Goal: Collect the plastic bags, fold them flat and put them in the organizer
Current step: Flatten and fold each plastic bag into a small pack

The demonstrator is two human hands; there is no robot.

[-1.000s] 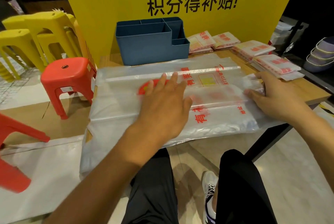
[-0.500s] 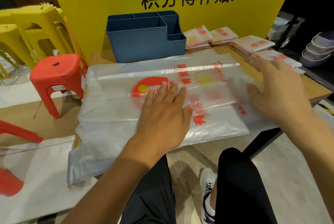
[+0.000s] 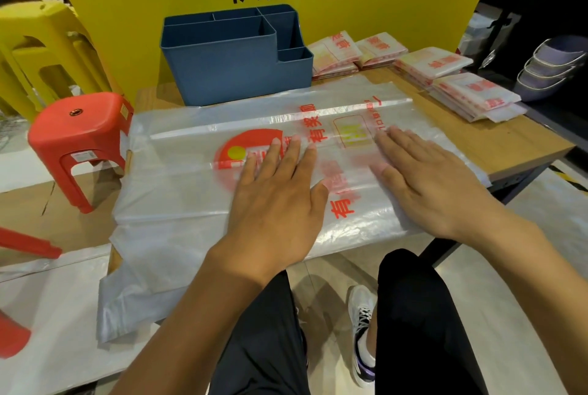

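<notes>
The wooden tabletop (image 3: 521, 143) stood before a yellow sign (image 3: 127, 12), and nearly all of its near half was covered by one large clear plastic bag (image 3: 178, 191) printed in red. The bag lay spread lengthwise, its left end spilling over the tabletop's edge and hanging toward the floor. Behind it, touching or just beside its far edge, sat the blue organizer (image 3: 235, 76), its compartments showing nothing inside from this angle. To the right of the organizer several folded bags (image 3: 471, 98) lay in small stacks.

Both hands lay palm-down on the middle of the bag. The left hand (image 3: 276, 200) had its fingers straight and slightly spread over the red logo; the right hand (image 3: 426, 184) lay just beside it, fingers likewise straight and a little fanned, blurred at the tips. Neither pinched anything.

The step in hand looked to be flattening before a fold. Done well, it would mean sweeping the palms outward from the centre to drive air toward the open end, keeping one palm as an anchor since the film slides easily, and drawing the hanging left end up before creasing.
</notes>
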